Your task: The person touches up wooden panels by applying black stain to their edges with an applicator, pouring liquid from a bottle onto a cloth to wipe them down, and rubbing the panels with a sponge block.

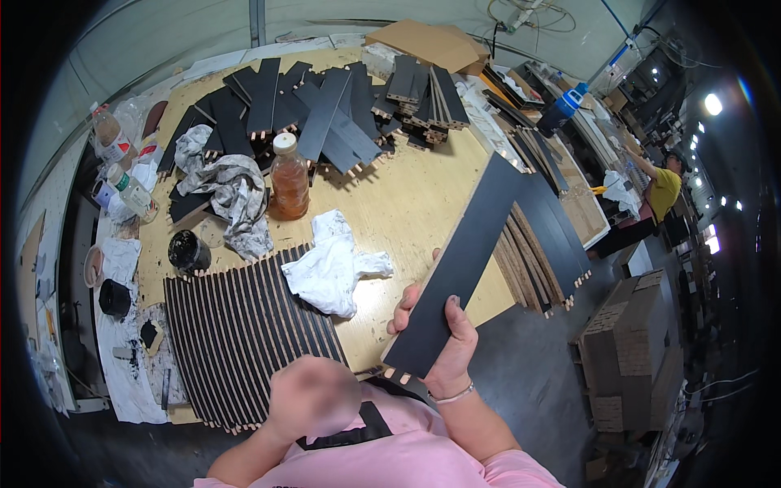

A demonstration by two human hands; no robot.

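Observation:
My right hand [443, 346] grips the near end of a long black board [464, 260] with wooden dowels sticking out of its end, held slanting up and to the right over the table edge. My left hand [313, 398] is a blurred closed fist low near my chest, beside a row of black slats [236, 325] laid edge-up on the wooden table [407, 203]. A crumpled white rag [333, 268] lies between the slats and the board.
A heap of black boards [325, 114] covers the far table. An amber bottle [289, 179], a grey rag [236, 199] and a black pot [189, 250] stand left of centre. More boards [545, 236] lean at the right edge. A person in yellow [663, 191] works far right.

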